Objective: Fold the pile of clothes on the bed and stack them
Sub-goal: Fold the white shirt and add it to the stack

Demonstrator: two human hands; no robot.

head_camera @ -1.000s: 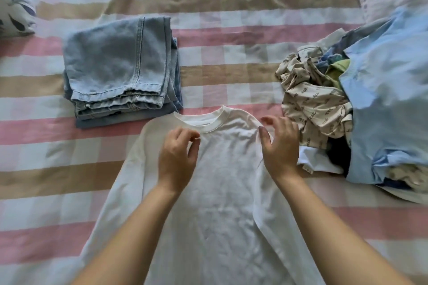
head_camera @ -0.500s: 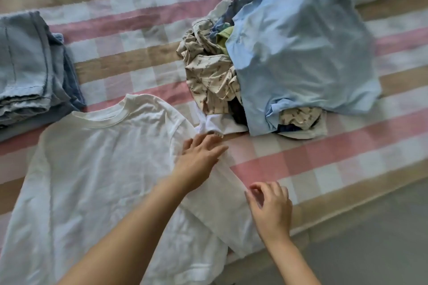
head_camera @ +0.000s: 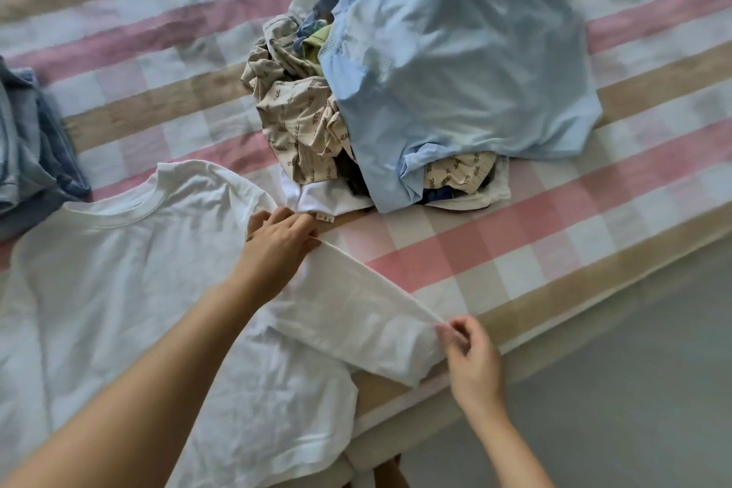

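A white long-sleeved shirt (head_camera: 130, 289) lies flat on the bed, neck toward the far side. Its right sleeve (head_camera: 356, 313) stretches out toward the bed's near edge. My left hand (head_camera: 277, 246) presses flat on the shirt at the shoulder seam. My right hand (head_camera: 471, 361) pinches the sleeve's cuff end and holds it pulled out straight. Behind the sleeve sits the unfolded pile of clothes (head_camera: 435, 83), a light blue garment on top, beige patterned fabric under it. Folded jeans (head_camera: 27, 154) are stacked at the left edge.
The bed has a pink, tan and white checked cover (head_camera: 515, 234). Its near edge (head_camera: 554, 329) runs diagonally at lower right, with grey floor (head_camera: 633, 408) beyond. A small white garment with a label (head_camera: 328, 202) pokes out from under the pile.
The view swung right. My left hand went from the neckline to the right shoulder. My right hand took the cuff and drew the sleeve out straight toward the bed's edge.
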